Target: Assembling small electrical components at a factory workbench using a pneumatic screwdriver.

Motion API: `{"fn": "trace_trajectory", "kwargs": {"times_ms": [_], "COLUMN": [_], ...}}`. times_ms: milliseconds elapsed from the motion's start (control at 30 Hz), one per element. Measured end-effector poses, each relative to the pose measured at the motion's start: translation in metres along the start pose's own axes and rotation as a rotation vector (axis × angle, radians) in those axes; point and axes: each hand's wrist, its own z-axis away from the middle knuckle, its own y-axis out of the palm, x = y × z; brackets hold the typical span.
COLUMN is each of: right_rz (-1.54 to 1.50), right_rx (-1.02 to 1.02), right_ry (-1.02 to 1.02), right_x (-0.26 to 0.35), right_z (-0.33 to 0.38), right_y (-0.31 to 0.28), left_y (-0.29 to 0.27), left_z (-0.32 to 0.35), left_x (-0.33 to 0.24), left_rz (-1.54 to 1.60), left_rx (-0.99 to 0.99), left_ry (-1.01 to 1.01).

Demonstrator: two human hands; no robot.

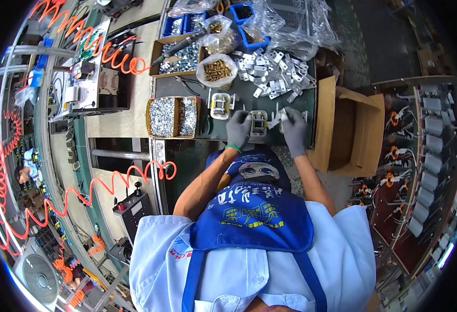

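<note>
Two hands in gray gloves work near the top middle of the frame, over a dark table. The left hand (239,127) has its fingers bent in and sits right by the left edge of a small frame with a pale yellow rim (258,123). The right hand (294,127) is to the right of it, with its fingers partly curled near a small shiny metal piece (273,122). The hands look small here, so I cannot tell if either one has hold of anything.

Up and to the left of the small frame is another yellow-rimmed part (220,106). Above the hands lies a big pile of silver brackets (276,74). Left of the pile, a clear bag (229,81) has brass bits in it. An open brown box (345,130) stands at the right.
</note>
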Motion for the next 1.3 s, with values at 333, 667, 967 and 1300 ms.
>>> {"fn": "trace_trajectory", "kwargs": {"times_ms": [333, 667, 967, 1300], "right_rz": [0.126, 0.745, 0.820, 0.676], "right_rx": [-0.257, 0.024, 0.072, 0.063], "right_ry": [-0.099, -0.076, -0.022, -0.085], "right_x": [0.001, -0.040, -0.038, -0.041], "right_z": [-0.039, -0.023, -0.021, -0.020], "right_y": [0.001, 0.025, 0.026, 0.025], "left_y": [0.030, 0.056, 0.064, 0.066], "left_z": [-0.037, -0.036, -0.035, -0.034], "left_x": [0.013, 0.023, 0.027, 0.038], "left_rz": [-0.442, -0.568, -0.627, -0.577], "left_rx": [0.143, 0.124, 0.196, 0.211], "left_ry": [0.020, 0.168, 0.210, 0.248]}}
